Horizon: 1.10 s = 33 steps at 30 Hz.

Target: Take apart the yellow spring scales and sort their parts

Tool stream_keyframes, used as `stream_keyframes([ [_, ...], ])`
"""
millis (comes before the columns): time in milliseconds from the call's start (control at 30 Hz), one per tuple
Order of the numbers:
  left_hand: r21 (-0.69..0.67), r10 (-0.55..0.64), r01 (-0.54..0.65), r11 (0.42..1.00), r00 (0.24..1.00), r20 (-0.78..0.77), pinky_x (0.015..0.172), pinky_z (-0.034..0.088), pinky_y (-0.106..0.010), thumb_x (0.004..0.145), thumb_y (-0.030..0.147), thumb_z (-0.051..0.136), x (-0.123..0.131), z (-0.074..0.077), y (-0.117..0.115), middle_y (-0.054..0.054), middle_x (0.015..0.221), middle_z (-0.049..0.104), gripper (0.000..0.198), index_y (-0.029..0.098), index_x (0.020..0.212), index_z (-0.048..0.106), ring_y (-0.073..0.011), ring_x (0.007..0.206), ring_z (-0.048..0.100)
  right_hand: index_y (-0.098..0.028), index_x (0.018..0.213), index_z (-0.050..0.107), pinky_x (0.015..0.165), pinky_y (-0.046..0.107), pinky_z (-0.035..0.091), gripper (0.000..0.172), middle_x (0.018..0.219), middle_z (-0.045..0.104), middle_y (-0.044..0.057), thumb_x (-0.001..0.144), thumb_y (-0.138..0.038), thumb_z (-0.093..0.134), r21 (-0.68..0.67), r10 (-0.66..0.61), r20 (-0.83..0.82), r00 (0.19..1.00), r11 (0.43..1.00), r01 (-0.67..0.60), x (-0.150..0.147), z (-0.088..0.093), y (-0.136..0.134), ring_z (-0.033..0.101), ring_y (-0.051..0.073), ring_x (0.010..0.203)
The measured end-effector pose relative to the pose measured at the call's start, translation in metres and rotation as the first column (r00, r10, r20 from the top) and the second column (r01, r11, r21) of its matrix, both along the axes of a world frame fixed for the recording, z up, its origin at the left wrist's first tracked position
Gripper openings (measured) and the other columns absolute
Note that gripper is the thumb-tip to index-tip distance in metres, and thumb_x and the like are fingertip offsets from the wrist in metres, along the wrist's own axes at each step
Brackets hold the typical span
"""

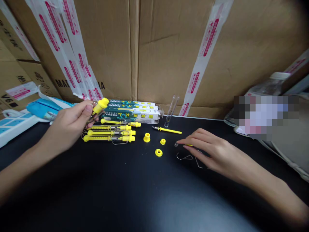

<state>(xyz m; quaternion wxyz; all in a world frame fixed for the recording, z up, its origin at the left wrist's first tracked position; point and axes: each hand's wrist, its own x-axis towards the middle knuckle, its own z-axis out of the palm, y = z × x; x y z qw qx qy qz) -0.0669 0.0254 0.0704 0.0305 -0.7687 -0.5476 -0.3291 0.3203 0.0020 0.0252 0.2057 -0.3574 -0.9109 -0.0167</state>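
Observation:
My left hand (72, 124) is raised over the black table (135, 193), fingers closed round a yellow-capped spring scale (99, 107). Just right of it lie three assembled yellow spring scales (109, 132) in a row. My right hand (209, 149) rests low on the table, fingers stretched forward, fingertips touching a small yellow piece and a bent wire hook (184, 157). Three loose yellow caps (158, 152) sit between my hands. A yellow rod (167, 130) lies behind them. A clear tube (171, 111) leans against the cardboard.
Printed boxes (132, 112) are stacked behind the scales. Large taped cardboard cartons (145, 48) wall off the back. A blue and white package (29, 112) lies at the left. A plastic bottle (270, 85) and other items sit at the right.

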Motion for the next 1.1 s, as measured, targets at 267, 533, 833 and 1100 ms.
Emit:
stream_keyframes([
  [267,0.264,-0.293,0.449,0.854,0.833,-0.469,0.059,0.05,-0.029,0.099,0.012,0.038,0.052,-0.051,-0.045,-0.004,0.083,0.07,0.022,0.016,0.109,0.057,-0.0182,0.067,0.067,-0.025,0.115,0.07,0.073,0.04,0.058,0.026,0.098,0.075,0.007,0.099,-0.032,0.051,0.049,-0.244,-0.013,0.97,0.968,0.244,0.005,-0.006,-0.001,0.07,0.025,0.083],
  [533,0.043,-0.526,0.589,0.807,0.749,-0.402,0.052,0.049,-0.032,0.101,0.011,0.032,0.09,-0.066,-0.059,-0.004,0.08,0.067,0.025,0.014,0.106,0.057,-0.0189,0.065,0.065,-0.024,0.108,0.073,0.08,0.04,0.059,0.021,0.101,0.075,0.007,0.094,-0.033,0.062,-0.048,-0.255,0.001,0.967,0.966,0.255,0.022,-0.016,0.015,0.07,0.026,0.093],
  [833,0.072,-0.417,0.477,0.876,0.824,-0.385,0.057,0.051,-0.031,0.105,0.037,0.036,0.112,-0.075,-0.056,-0.003,0.085,0.066,0.03,0.016,0.105,0.057,-0.0188,0.07,0.069,-0.021,0.103,0.074,0.064,0.029,0.056,0.03,0.09,0.075,0.006,0.094,-0.046,0.06,-0.476,-0.375,-0.531,0.759,0.874,0.099,-0.035,-0.018,-0.016,0.068,0.019,0.074],
  [1100,0.09,-0.357,0.413,0.906,0.861,-0.362,0.063,0.054,-0.034,0.104,0.038,0.036,0.103,-0.078,-0.055,-0.007,0.092,0.064,0.03,0.016,0.108,0.056,-0.0214,0.076,0.068,-0.02,0.097,0.069,0.053,0.019,0.046,0.036,0.079,0.064,0.001,0.093,-0.054,0.059,-0.772,-0.478,-0.561,0.676,0.597,-0.218,-0.067,-0.035,-0.036,0.055,0.01,0.063],
])
